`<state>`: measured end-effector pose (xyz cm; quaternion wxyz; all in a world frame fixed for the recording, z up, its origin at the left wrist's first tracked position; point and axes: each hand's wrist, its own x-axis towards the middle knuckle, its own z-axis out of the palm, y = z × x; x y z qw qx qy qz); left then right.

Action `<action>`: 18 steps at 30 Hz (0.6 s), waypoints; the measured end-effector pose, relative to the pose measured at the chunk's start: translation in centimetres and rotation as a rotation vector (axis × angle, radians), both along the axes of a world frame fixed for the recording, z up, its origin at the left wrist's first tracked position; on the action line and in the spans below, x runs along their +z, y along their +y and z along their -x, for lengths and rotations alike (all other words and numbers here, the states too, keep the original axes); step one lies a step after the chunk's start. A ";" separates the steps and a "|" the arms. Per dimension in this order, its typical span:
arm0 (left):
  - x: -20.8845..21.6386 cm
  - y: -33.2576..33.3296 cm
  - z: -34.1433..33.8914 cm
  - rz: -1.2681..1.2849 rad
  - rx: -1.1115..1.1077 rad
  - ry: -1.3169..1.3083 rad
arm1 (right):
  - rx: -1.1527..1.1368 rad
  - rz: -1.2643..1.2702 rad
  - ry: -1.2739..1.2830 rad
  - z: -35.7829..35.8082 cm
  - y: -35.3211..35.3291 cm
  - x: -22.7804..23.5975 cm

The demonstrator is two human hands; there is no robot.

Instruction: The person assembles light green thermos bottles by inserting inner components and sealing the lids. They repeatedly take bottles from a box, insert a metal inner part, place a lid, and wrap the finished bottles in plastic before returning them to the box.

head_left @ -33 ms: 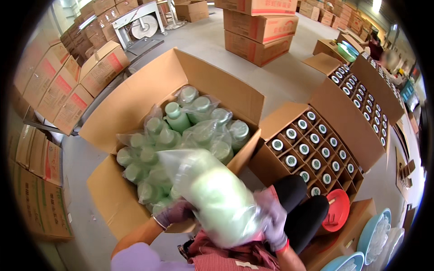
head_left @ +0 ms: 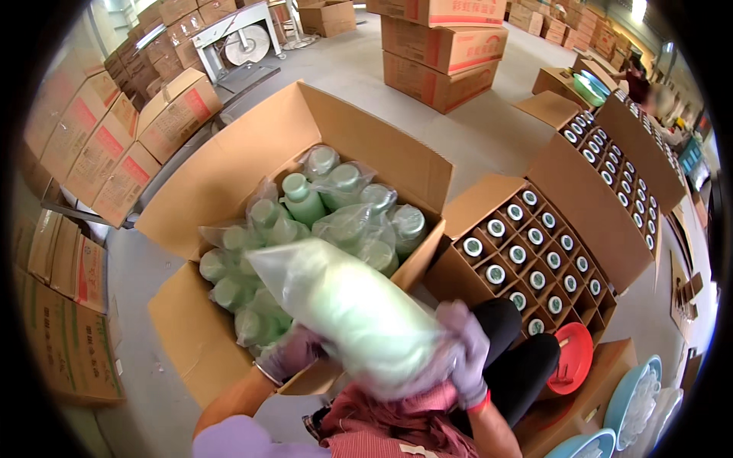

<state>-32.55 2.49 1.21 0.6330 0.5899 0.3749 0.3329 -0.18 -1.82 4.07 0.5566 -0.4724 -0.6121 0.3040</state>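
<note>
Up a bit from before, one green-filled bag (head_left: 363, 313) tilts by one box (head_left: 382, 137), the grip of left hand (head_left: 294, 355) and right hand (head_left: 466, 347) tight on it.

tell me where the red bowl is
The red bowl is at the lower right of the head view, beside the person's black-clad knee and just below the divided carton.

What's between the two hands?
A pale green, plastic-wrapped bundle is between the left hand and the right hand. The head view shows it, slightly blurred.
</note>
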 end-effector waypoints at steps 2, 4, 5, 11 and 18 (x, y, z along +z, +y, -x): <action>-3.3 3.6 2.6 0.058 0.246 -0.270 | -0.089 -0.046 -0.317 0.9 6.9 -1.0; -6.2 9.2 3.5 -0.005 0.477 -0.388 | -0.039 -0.002 -0.348 1.9 12.0 -5.2; -7.2 12.3 3.6 -0.107 0.595 -0.368 | 0.018 0.011 -0.436 2.4 14.1 -7.2; -16.0 25.5 3.5 0.000 1.079 -0.134 | 0.146 0.222 -1.047 6.0 23.3 -14.0; -22.4 29.3 5.3 -0.030 0.695 0.904 | 0.066 0.227 -1.079 3.5 26.0 -18.3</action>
